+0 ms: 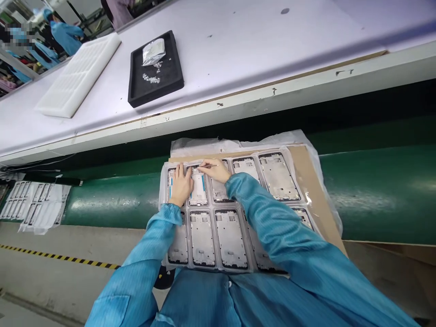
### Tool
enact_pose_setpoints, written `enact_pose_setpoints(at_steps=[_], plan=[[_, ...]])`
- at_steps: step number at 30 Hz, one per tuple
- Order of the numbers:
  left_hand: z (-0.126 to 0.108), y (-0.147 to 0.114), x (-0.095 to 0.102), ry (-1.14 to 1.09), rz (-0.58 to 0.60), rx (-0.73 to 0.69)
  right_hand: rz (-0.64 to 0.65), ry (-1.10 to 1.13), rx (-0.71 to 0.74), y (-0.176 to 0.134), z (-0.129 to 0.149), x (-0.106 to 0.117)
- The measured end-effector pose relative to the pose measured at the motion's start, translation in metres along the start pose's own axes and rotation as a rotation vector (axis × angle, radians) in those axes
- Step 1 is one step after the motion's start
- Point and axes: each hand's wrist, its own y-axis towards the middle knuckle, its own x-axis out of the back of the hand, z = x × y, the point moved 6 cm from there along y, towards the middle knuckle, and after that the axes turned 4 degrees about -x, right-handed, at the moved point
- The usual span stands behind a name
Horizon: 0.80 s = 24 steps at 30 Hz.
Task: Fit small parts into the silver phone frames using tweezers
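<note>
A clear plastic tray [235,206] with several grey phone frames in two rows lies on brown cardboard [306,172] on the green conveyor. My left hand [180,184] rests flat on the top-row frames at the left, fingers spread on a frame with blue strips [199,188]. My right hand [216,170] pinches thin metal tweezers [206,166], whose tip points left at the top edge of that frame. Both arms wear blue sleeves.
A black tray [155,68] with small silver parts and a bag sits on the white bench beyond the belt. A white foam tray [80,75] lies to its left. Another tray of frames [34,204] is at far left. People in blue work at the far corner.
</note>
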Motion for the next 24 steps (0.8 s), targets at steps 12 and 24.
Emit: enact_pose_setpoints(at_steps=[12, 24], plan=[[-0.002, 0.002, 0.005, 0.112, 0.027, 0.025, 0.003, -0.035, 0.049, 0.000, 0.006, -0.005], [-0.010, 0.007, 0.009, 0.140, 0.094, 0.097, 0.175, -0.955, -0.080, -0.004, 0.021, 0.067]])
